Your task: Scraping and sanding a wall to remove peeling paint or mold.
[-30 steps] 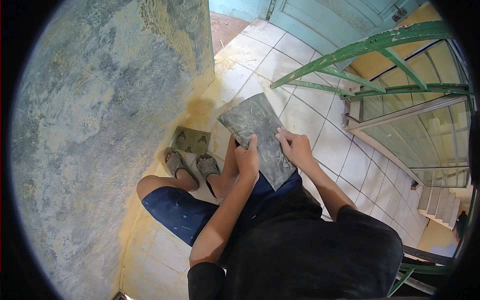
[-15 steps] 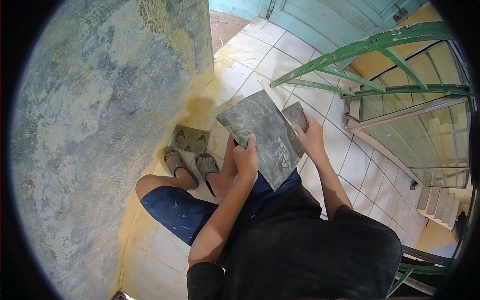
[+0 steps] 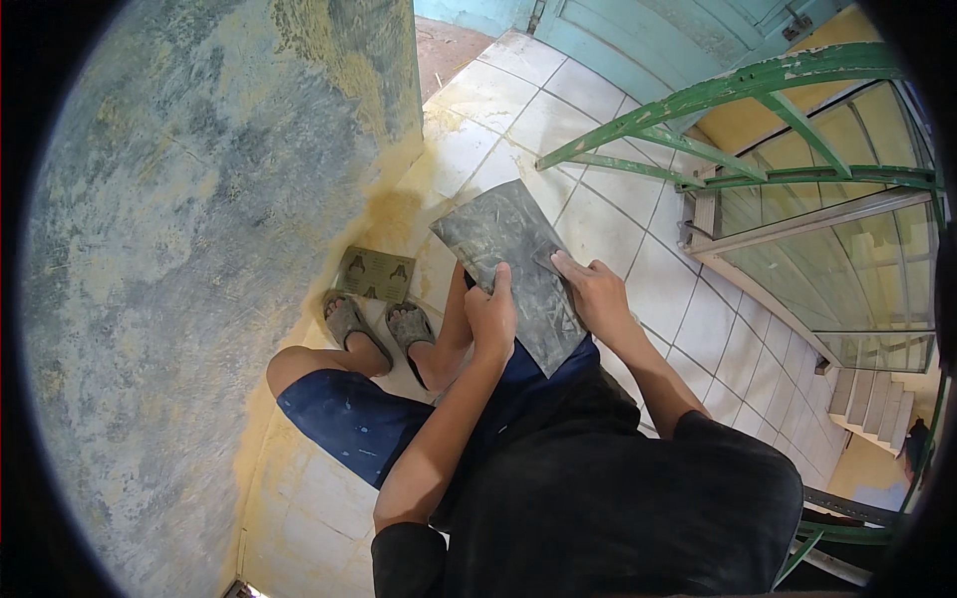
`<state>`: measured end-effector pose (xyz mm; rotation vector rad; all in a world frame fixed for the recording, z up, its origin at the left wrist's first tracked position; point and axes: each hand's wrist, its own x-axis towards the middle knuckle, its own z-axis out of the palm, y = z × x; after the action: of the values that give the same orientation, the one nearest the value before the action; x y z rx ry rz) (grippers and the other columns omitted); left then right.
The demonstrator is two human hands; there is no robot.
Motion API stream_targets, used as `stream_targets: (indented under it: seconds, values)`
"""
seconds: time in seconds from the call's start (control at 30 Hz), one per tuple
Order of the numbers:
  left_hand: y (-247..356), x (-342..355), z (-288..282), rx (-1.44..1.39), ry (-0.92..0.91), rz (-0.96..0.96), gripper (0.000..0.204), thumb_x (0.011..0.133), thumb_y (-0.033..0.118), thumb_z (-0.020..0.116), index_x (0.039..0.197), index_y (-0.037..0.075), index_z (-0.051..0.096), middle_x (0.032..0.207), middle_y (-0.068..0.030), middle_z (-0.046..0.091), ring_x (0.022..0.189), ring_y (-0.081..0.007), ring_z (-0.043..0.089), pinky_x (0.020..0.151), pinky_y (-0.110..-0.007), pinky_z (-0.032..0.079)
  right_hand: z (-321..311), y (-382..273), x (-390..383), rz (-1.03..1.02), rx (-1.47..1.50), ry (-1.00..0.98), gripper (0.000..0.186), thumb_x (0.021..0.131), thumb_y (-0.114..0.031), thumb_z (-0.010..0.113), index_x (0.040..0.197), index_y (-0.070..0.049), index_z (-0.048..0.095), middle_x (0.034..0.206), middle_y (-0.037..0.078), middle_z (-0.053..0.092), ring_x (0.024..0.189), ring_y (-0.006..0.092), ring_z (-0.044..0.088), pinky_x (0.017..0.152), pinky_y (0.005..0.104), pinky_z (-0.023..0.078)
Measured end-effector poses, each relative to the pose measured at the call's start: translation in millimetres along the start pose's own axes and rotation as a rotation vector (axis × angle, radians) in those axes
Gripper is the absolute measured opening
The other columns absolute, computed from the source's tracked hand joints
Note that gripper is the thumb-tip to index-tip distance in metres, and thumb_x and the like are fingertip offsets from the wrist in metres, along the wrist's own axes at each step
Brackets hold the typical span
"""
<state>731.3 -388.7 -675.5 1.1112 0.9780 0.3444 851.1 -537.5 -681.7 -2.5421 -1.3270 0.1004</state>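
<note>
A dusty dark grey sheet (image 3: pixel 508 234), which looks like sandpaper, is held out flat and tilted above my lap. My left hand (image 3: pixel 491 319) is closed on its near left side, thumb laid on top. At the right edge, my right hand (image 3: pixel 600 299) has its thumb and fingers closed on the sheet. A small dark patch shows by my right fingertips; whether it is a separate piece or a folded part, I cannot tell. The fingers under the sheet are hidden.
A grey patchy wall (image 3: pixel 219 199) rises at my left, with yellow dust along its foot. Beside my sandalled feet lies a greenish printed sheet (image 3: pixel 377 274). A green metal railing (image 3: pixel 718 105) and a framed glass panel (image 3: pixel 817 214) stand at the right. Pale tiles cover the floor.
My right hand has moved left onto the sheet's edge. The small dark rectangular piece it held beside the sheet no longer shows there. My left hand has hardly moved.
</note>
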Motion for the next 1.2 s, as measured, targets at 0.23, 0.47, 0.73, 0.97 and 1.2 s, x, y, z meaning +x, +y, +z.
stream_targets:
  seconds: [0.23,0.47,0.73,0.97,1.2]
  values:
    - [-1,-4,1,-0.079,0.031,0.030,0.047,0.102,0.019,0.065,0.138,-0.008,0.053,0.131,-0.0168,0.064,0.117,-0.0232,0.060,0.103,-0.034,0.044,8,-7,-9,-0.094,0.047,0.154,0.052,0.082,0.003,0.067,0.132,-0.011,0.068,0.133,0.006,0.070,0.076,0.0327,0.059,0.074,0.0405,0.056]
    - [-2,-1,-1,-0.113,0.005,-0.020,0.049,0.103,0.020,0.064,0.140,-0.008,0.051,0.135,-0.0171,0.062,0.119,-0.0245,0.059,0.105,-0.034,0.043,9,-13,-6,-0.087,0.081,0.158,0.051,0.083,0.001,0.064,0.132,-0.012,0.068,0.124,0.008,0.072,0.079,0.0332,0.061,0.071,0.0426,0.055]
    - [-10,4,-1,-0.178,-0.022,-0.041,0.049,0.103,0.024,0.064,0.135,-0.011,0.054,0.131,-0.0182,0.063,0.117,-0.0237,0.059,0.103,-0.034,0.044,12,-11,-9,-0.138,0.104,0.214,0.049,0.085,-0.003,0.067,0.132,-0.017,0.069,0.119,0.008,0.075,0.074,0.0318,0.058,0.068,0.0427,0.055]
    - [-23,9,1,-0.133,0.028,0.069,0.047,0.103,0.024,0.064,0.126,-0.016,0.059,0.121,-0.0189,0.068,0.107,-0.0228,0.064,0.094,-0.033,0.048,7,-16,-8,-0.241,0.104,0.222,0.047,0.086,-0.004,0.065,0.131,-0.016,0.070,0.112,0.010,0.075,0.073,0.0328,0.057,0.066,0.0426,0.054]
    - [-23,10,2,-0.057,0.064,0.061,0.040,0.104,0.019,0.063,0.123,-0.016,0.062,0.117,-0.0175,0.071,0.104,-0.0214,0.067,0.091,-0.032,0.050,13,-3,10,-0.058,0.047,0.117,0.052,0.083,-0.001,0.063,0.133,-0.015,0.068,0.119,0.008,0.072,0.082,0.0327,0.061,0.069,0.0430,0.056]
